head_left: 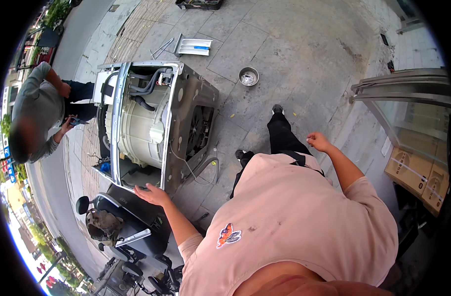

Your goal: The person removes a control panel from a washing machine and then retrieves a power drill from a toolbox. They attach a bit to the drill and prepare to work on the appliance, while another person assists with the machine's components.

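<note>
Metal-framed, the washing machine (149,129) sits just ahead of my spread-fingered left hand (154,195), my loose, half-curled right hand (319,142) farther off.

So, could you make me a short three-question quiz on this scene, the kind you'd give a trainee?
1. True or false: the cardboard boxes are at the far left of the picture.

2. Multiple choice: which hand of the camera wearer is nearer to the opened washing machine?
A) the right
B) the left

3. Fill the gap: the round metal bowl sits on the ____.

Key:
1. False; the cardboard boxes are at the right.
2. B; the left hand is close to a corner of its frame, while the other is well away from it.
3. pavement.
</note>
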`<action>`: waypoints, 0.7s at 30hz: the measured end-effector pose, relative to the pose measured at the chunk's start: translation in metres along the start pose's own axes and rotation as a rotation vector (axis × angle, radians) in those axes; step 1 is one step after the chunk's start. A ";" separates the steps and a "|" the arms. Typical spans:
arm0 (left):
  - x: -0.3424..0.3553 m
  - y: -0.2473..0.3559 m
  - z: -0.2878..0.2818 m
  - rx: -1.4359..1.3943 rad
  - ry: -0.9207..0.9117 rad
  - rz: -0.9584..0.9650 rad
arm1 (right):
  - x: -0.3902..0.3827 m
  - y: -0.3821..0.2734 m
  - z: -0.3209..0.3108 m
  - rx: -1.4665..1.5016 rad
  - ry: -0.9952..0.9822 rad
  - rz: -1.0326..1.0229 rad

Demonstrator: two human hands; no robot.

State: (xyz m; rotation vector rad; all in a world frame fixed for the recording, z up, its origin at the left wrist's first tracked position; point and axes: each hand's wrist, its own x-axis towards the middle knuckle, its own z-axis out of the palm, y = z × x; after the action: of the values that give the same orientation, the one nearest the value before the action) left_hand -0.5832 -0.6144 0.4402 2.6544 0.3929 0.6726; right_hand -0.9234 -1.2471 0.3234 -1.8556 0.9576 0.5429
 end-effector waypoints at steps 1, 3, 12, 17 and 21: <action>-0.006 0.054 0.000 -0.076 0.015 0.094 | 0.004 0.022 -0.019 0.055 0.017 0.020; -0.016 0.167 0.021 -0.317 -0.105 0.154 | 0.029 0.051 -0.051 0.129 0.032 0.028; -0.181 0.510 0.233 -0.128 -1.199 0.409 | 0.145 0.076 -0.356 0.154 0.259 -0.066; -0.210 0.586 0.306 0.020 -1.535 0.291 | 0.215 0.034 -0.590 0.515 0.356 -0.140; -0.179 0.656 0.370 0.072 -1.538 0.145 | 0.298 -0.052 -0.739 0.570 0.371 -0.252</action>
State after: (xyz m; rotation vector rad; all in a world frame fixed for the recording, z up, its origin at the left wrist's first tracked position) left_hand -0.4351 -1.3683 0.3414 2.4130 -0.2362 -1.3422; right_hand -0.7288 -2.0058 0.4780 -1.5373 0.9696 -0.2254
